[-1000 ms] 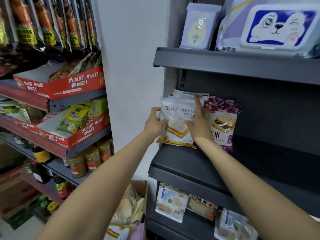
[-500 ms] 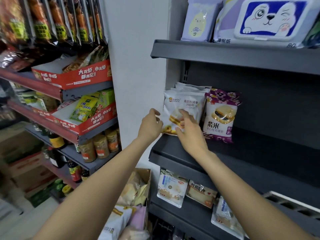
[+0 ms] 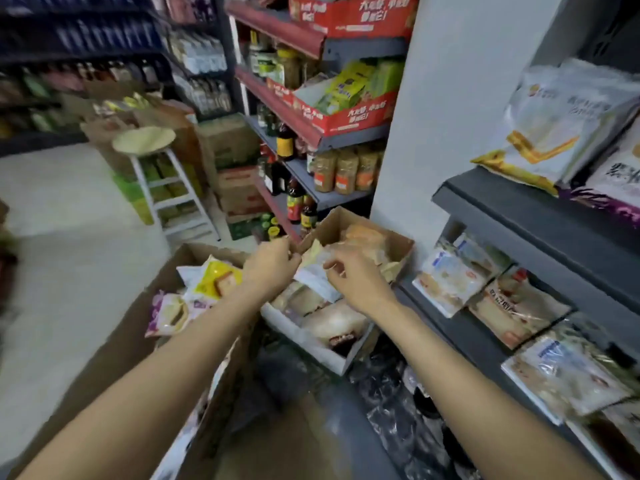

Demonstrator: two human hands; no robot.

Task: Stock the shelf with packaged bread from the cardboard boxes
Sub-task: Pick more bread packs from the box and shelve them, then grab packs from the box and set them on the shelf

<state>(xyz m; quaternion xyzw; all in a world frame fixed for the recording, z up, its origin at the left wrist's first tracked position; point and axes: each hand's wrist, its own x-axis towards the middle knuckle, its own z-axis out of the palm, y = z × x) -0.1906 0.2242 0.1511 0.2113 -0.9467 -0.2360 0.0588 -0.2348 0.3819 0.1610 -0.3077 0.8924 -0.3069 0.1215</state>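
Note:
Open cardboard boxes of packaged bread stand on the floor below me: a large brown box (image 3: pixel 194 252) at left with yellow and purple packets, a small brown box (image 3: pixel 334 220) behind, and a white box (image 3: pixel 304 337) in the middle. Over them my left hand (image 3: pixel 270 265) and my right hand (image 3: pixel 356 278) meet at a white bread packet (image 3: pixel 317 280); fingers of both curl on its edges. At right is the dark grey shelf (image 3: pixel 502 209), with white-and-gold bread packets (image 3: pixel 547 133) and a purple packet (image 3: pixel 616 192) standing on it.
More bread packets (image 3: pixel 446 282) lie on the lower grey shelf. A white pillar (image 3: pixel 450 98) separates it from red shelves (image 3: pixel 311 133) of jars and bottles. A white stool (image 3: pixel 149 143) and stacked cartons (image 3: pixel 228 143) stand on the floor at left.
Both hands have left the packets on the grey shelf and come down to the boxes. My view swung down and left. The hands now close on a white packet.

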